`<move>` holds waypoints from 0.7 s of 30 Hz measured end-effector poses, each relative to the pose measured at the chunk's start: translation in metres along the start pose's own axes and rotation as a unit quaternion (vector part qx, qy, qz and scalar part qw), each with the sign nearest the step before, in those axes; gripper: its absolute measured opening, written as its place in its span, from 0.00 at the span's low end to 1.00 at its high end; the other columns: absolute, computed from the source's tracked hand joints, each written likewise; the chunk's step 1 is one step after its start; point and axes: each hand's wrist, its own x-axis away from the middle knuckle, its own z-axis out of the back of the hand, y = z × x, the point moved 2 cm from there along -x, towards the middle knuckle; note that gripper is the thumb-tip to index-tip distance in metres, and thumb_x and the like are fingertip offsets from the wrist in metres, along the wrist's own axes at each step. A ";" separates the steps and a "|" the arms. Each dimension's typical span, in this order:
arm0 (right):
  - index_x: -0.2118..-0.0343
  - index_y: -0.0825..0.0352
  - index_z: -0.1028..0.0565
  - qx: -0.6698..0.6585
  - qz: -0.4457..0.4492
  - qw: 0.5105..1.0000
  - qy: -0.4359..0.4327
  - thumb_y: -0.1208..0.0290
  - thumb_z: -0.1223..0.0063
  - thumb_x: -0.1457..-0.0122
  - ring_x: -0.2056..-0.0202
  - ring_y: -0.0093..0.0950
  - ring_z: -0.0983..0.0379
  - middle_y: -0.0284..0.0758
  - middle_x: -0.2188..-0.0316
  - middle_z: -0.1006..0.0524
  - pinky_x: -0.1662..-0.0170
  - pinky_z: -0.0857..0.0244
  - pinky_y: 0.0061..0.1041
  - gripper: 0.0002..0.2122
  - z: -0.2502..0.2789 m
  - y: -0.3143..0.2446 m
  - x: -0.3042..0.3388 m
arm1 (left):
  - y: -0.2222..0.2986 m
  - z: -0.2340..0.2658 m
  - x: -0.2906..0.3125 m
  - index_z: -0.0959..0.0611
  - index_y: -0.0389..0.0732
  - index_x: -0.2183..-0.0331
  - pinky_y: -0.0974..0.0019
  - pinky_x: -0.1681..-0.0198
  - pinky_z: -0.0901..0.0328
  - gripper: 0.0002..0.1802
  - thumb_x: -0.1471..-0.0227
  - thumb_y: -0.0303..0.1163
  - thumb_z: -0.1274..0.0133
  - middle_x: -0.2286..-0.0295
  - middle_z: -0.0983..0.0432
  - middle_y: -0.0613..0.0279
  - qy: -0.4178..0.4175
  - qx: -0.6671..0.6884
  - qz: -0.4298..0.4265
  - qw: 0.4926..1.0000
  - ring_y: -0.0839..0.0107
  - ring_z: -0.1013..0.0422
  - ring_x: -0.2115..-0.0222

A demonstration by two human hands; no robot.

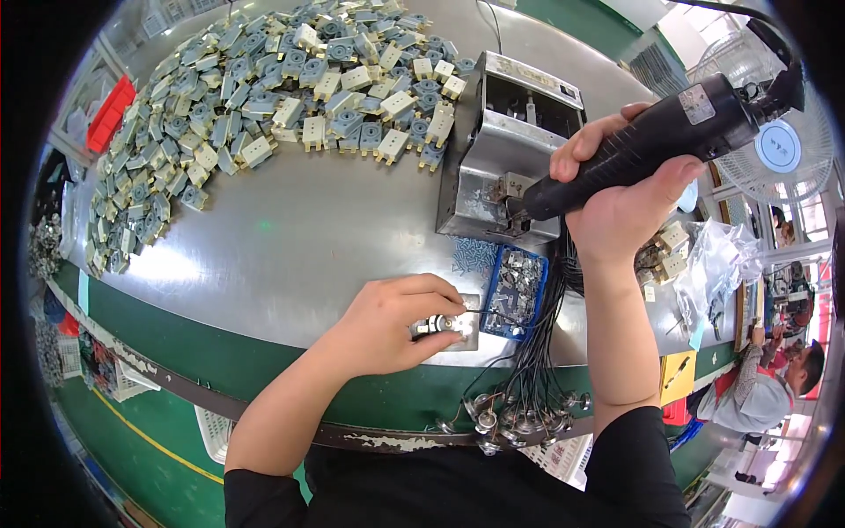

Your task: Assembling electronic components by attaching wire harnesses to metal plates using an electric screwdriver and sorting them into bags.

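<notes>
My right hand (616, 216) is wrapped around a black electric screwdriver (647, 136), tilted with its nose down to the left. That nose reaches the front of a metal screw feeder (497, 157); the bit's exact contact is hard to make out. On the table nearer me, my left hand (377, 324) pinches a small round metal part (437, 326) between thumb and fingers. A flat metal plate (469, 336) lies beneath it, and a thin black wire runs from the part toward the right. Fingers partly cover the part.
A large heap of grey and cream plastic housings (343, 79) covers the far left. Beside the feeder lie small bluish screws (473, 255) and a blue tray (489, 295) of metal pieces. Black wires with round metal ends (519, 421) hang over the front edge. A co-worker (761, 387) sits right.
</notes>
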 end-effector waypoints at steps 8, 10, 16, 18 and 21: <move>0.36 0.67 0.39 -0.042 -0.091 0.994 -0.045 0.19 0.57 0.44 0.79 0.30 0.32 0.34 0.76 0.30 0.73 0.35 0.32 0.51 -0.016 -0.018 0.017 | -0.006 0.000 0.006 0.13 0.40 0.61 0.59 0.55 0.25 0.15 0.53 0.30 0.29 0.58 0.16 0.59 0.007 -0.008 0.006 1.000 0.56 0.19 0.59; 0.34 0.68 0.41 -0.111 -0.134 0.981 -0.085 0.19 0.58 0.43 0.80 0.28 0.32 0.34 0.76 0.30 0.74 0.36 0.31 0.52 -0.025 -0.031 0.029 | -0.006 0.000 0.005 0.13 0.40 0.61 0.58 0.56 0.25 0.15 0.53 0.31 0.29 0.58 0.16 0.59 0.017 -0.006 0.000 1.000 0.57 0.19 0.59; 0.31 0.68 0.46 -0.118 -0.137 0.973 -0.144 0.19 0.57 0.44 0.79 0.29 0.31 0.35 0.75 0.31 0.73 0.33 0.31 0.55 -0.067 -0.038 0.065 | -0.009 0.002 0.008 0.13 0.42 0.61 0.57 0.59 0.25 0.16 0.50 0.39 0.32 0.60 0.17 0.64 0.011 -0.024 0.008 1.000 0.57 0.19 0.62; 0.31 0.68 0.46 -0.078 -0.145 0.971 -0.173 0.17 0.57 0.47 0.80 0.29 0.31 0.35 0.75 0.30 0.73 0.33 0.31 0.57 -0.069 -0.031 0.074 | -0.010 0.000 0.010 0.13 0.41 0.61 0.56 0.59 0.26 0.16 0.50 0.39 0.32 0.60 0.17 0.63 0.021 -0.017 0.013 1.000 0.57 0.20 0.62; 0.32 0.68 0.46 -0.040 -0.151 0.979 -0.128 0.15 0.59 0.48 0.80 0.29 0.31 0.35 0.75 0.31 0.73 0.32 0.31 0.57 -0.076 -0.027 0.082 | -0.010 -0.002 0.011 0.13 0.40 0.61 0.54 0.59 0.26 0.16 0.50 0.39 0.33 0.61 0.18 0.61 0.025 -0.008 0.021 0.999 0.55 0.20 0.63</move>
